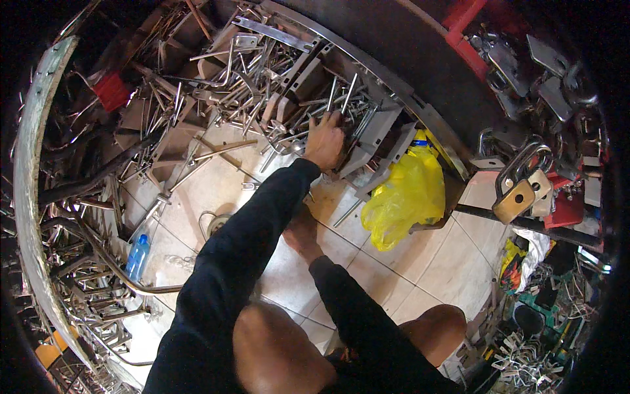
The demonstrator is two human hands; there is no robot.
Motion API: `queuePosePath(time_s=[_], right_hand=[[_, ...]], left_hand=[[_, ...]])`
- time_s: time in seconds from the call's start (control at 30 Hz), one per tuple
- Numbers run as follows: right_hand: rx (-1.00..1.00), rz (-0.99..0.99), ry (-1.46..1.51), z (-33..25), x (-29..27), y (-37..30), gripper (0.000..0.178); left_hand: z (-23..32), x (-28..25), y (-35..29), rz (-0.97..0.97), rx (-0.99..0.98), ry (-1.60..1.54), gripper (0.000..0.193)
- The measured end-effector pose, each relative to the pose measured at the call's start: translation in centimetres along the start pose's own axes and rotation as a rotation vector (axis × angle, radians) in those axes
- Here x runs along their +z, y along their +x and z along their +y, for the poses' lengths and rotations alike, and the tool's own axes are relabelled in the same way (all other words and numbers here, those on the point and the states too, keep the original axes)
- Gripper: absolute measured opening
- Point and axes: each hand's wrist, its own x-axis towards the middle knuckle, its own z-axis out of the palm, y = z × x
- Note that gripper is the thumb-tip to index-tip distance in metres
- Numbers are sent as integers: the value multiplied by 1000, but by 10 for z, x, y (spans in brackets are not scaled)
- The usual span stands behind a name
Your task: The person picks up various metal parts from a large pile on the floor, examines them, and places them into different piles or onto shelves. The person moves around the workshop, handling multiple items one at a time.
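My left hand (325, 141) reaches into a pile of long metal bolts and rods (298, 121) at the far side. Its fingers curl down among them, and their tips are hidden. Two bright rods (341, 94) stand up just beyond these fingers; whether they are gripped I cannot make out. Closer to me, my right hand (302, 235) is below the left forearm, over the tiled floor. The left sleeve covers most of its fingers, and a small pointed tip shows above it. A yellow plastic bag (408, 197) lies to the right of both hands.
Slotted metal brackets (377, 131) stand beside the pile. More rods heap up at the far left. A blue plastic bottle (137, 257) lies on the floor at left, near a bent metal tube (141, 286). Padlock-shaped metal pieces (522, 190) hang at right above assorted hardware.
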Motion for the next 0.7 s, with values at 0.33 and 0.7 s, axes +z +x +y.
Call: queuePosePath(time_s=[0.33,0.7], right_hand=[[40,43,-18,-5,6,-7,18],[8,27,-125,-19,6,-1,28]], left_hand=[[-11,-87,11,141,-484,-1632,20],[-58,-185,-100,229,-662,-2096,40]])
